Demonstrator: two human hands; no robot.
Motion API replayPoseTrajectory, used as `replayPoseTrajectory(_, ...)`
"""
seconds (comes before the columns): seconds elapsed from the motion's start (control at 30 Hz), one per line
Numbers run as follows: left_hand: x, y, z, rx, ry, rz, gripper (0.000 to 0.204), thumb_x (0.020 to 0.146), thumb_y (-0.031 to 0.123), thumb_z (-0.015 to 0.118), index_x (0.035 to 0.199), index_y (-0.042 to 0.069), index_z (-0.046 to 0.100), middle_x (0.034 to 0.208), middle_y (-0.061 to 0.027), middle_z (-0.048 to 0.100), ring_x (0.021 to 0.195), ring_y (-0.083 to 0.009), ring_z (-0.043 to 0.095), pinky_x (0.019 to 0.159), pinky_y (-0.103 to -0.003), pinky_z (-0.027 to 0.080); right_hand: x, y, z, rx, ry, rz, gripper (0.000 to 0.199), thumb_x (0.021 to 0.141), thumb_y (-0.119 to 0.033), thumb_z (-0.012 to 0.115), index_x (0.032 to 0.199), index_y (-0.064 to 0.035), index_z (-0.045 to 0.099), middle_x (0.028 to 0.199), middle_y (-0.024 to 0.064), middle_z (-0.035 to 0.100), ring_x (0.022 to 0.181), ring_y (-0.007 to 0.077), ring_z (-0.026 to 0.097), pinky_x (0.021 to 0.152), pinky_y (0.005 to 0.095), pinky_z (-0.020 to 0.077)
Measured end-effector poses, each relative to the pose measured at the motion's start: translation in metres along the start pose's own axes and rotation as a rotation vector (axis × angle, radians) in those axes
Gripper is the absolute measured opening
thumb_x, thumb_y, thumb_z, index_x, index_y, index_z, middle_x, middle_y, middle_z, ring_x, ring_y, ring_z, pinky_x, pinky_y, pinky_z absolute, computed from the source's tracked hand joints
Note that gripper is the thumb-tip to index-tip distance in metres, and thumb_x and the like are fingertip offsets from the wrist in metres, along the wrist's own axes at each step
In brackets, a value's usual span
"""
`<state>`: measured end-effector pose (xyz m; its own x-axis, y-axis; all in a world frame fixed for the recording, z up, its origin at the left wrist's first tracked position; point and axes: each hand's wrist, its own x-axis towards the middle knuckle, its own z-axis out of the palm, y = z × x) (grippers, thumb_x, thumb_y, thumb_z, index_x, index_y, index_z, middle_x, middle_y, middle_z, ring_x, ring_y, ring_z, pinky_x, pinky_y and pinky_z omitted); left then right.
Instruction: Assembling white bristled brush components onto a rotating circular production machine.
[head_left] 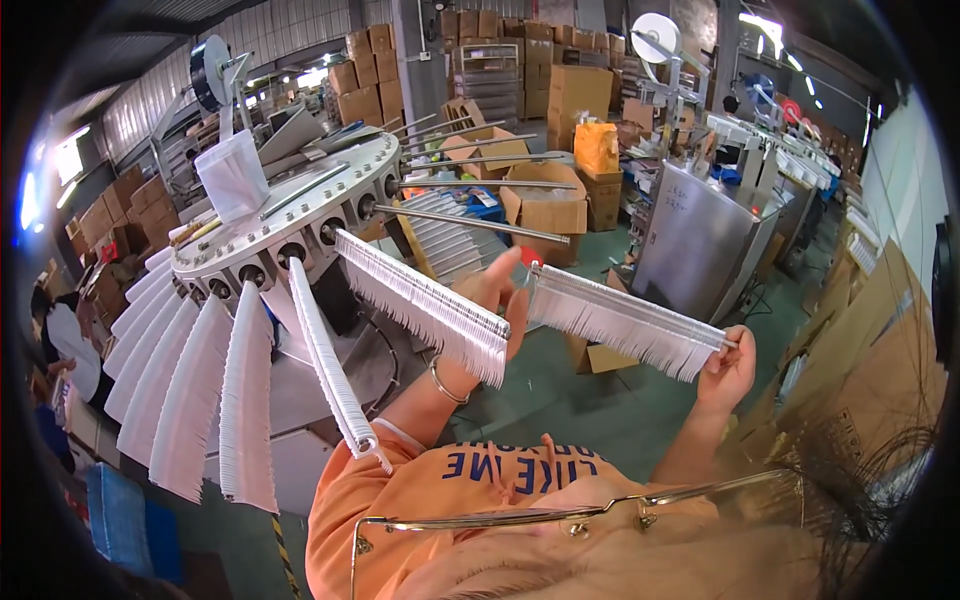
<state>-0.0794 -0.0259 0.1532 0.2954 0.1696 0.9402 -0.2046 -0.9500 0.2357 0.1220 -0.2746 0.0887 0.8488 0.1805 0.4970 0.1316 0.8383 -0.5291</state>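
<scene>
My right hand (728, 372) is closed on one end of a thin metal rod (728, 344) strung with a dense row of thin white pieces (630, 325). That rod slopes up to the left, its far end near my left hand (490, 285). The fingers of my left hand are stretched apart, beside the outer end of another loaded rod (425, 300) that juts from a round metal machine head (300, 195). This loaded rod partly hides my left palm, so any contact is unclear. A small red thing (530, 257) shows by my left fingertips.
Several rods hung with white pieces (195, 390) fan down from the machine's left side; bare metal rods (480, 222) stick out at its right. A white plastic bin (232, 175) stands on top. Open cartons (545, 205), a steel cabinet (690, 235) and stacked cardboard (850, 350) lie beyond.
</scene>
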Motion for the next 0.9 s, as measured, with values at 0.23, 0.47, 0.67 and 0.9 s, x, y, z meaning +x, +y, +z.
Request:
replayPoseTrajectory(0.23,0.009,0.000,0.008,0.082,0.012,0.259,0.033,0.074,-0.002,0.055,0.107,0.003,0.056,0.063,-0.0070,0.048,0.055,-0.0242,0.047,0.055,-0.032,0.039,-0.009,-0.009,-0.009,0.083,0.021,-0.029,0.023,0.091,-0.021,0.036,0.077,-0.0046,0.047,0.060,0.0026,0.044,0.042,0.0087,0.039,0.040,0.0191,0.0303)
replayPoseTrajectory(0.47,0.037,0.021,0.009,0.116,-0.053,0.244,0.034,0.073,-0.001,0.055,0.106,0.006,0.058,0.059,-0.0064,0.046,0.051,-0.0237,0.046,0.051,-0.033,0.035,-0.011,-0.020,0.004,0.182,0.032,-0.175,0.024,0.091,-0.020,0.037,0.074,-0.0045,0.045,0.060,0.0030,0.042,0.041,0.0082,0.036,0.041,0.0190,0.0306)
replayPoseTrajectory(0.67,0.041,0.008,0.010,0.160,0.045,0.251,0.033,0.074,-0.002,0.054,0.105,0.007,0.060,0.054,-0.0061,0.044,0.050,-0.0244,0.046,0.050,-0.032,0.035,-0.002,-0.024,0.008,0.114,-0.055,-0.163,0.020,0.090,-0.021,0.041,0.082,-0.0035,0.048,0.066,0.0022,0.044,0.045,0.0074,0.036,0.047,0.0178,0.0319)
replayPoseTrajectory(0.9,0.011,-0.030,0.004,0.270,0.319,0.099,0.052,0.074,0.000,0.053,0.124,0.000,0.038,0.086,-0.0186,0.050,0.066,-0.0267,0.048,0.058,-0.035,0.040,0.004,-0.023,0.055,-0.157,-0.169,-0.249,0.020,0.092,-0.018,0.043,0.096,-0.0004,0.051,0.080,0.0000,0.047,0.064,0.0035,0.038,0.060,0.0170,0.0320)
